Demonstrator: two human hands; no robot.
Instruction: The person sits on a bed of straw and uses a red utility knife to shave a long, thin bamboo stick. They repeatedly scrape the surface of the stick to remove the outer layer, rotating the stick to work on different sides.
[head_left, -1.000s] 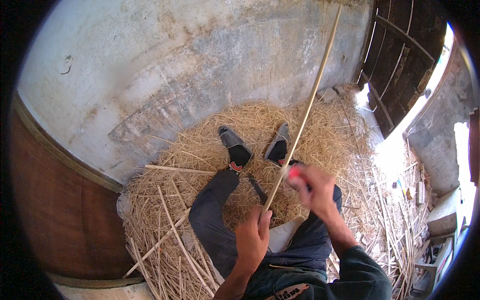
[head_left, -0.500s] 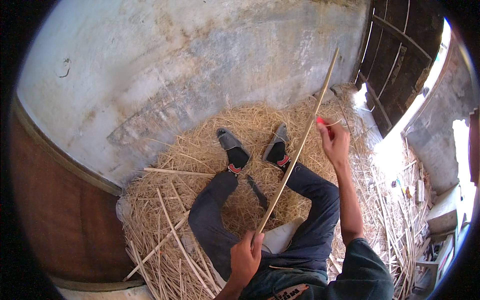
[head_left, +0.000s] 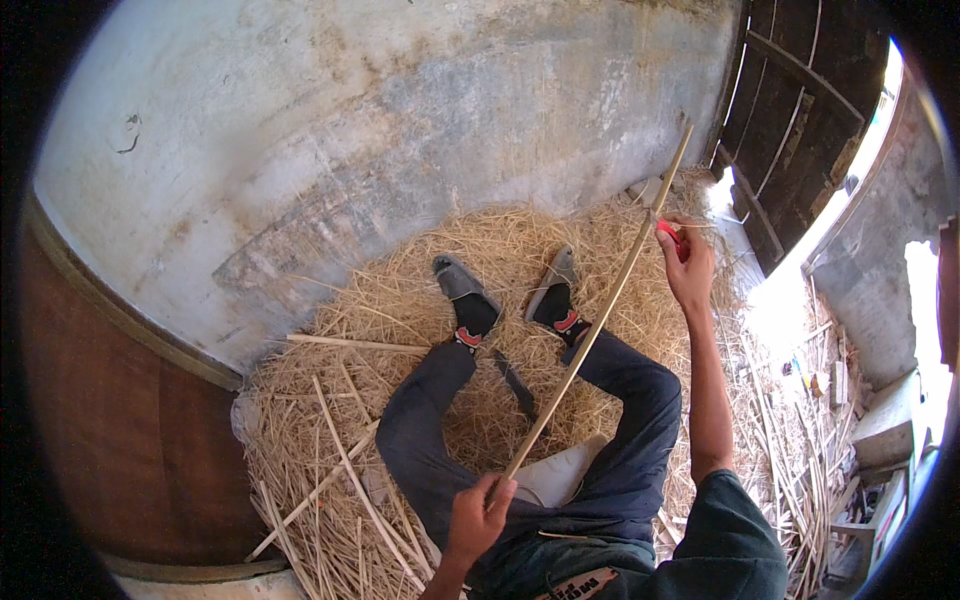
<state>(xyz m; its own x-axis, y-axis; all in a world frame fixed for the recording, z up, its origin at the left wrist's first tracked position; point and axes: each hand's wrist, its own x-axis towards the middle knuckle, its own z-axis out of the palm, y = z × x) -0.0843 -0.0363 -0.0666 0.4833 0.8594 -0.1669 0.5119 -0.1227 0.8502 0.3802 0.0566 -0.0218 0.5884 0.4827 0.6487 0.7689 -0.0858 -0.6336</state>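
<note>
A long, pale strip that looks like split bamboo (head_left: 603,312) slants up and away to the right across my lap. My left hand (head_left: 480,518) grips its near end. Toward the far end, my right hand (head_left: 690,262) is closed on a small red-handled tool (head_left: 672,236), held against or very close to the strip. The tool's blade or working edge is too small to make out. Below the strip, between my legs, a dark flat blade-like thing (head_left: 515,385) lies on the shavings. A pale cloth or sack (head_left: 560,474) rests by my right thigh.
Straw-coloured shavings (head_left: 400,270) cover the floor around my feet. Several loose strips (head_left: 345,450) lie to the left, and more sticks (head_left: 775,430) at the right. A stained wall (head_left: 420,130) stands ahead, with a dark plank door (head_left: 790,120) at the right and a brown panel (head_left: 130,400) at the left.
My right hand has moved a little to the right with the red tool. The strip has shifted nearer, its far tip lower, while my left hand has dropped slightly toward me.
</note>
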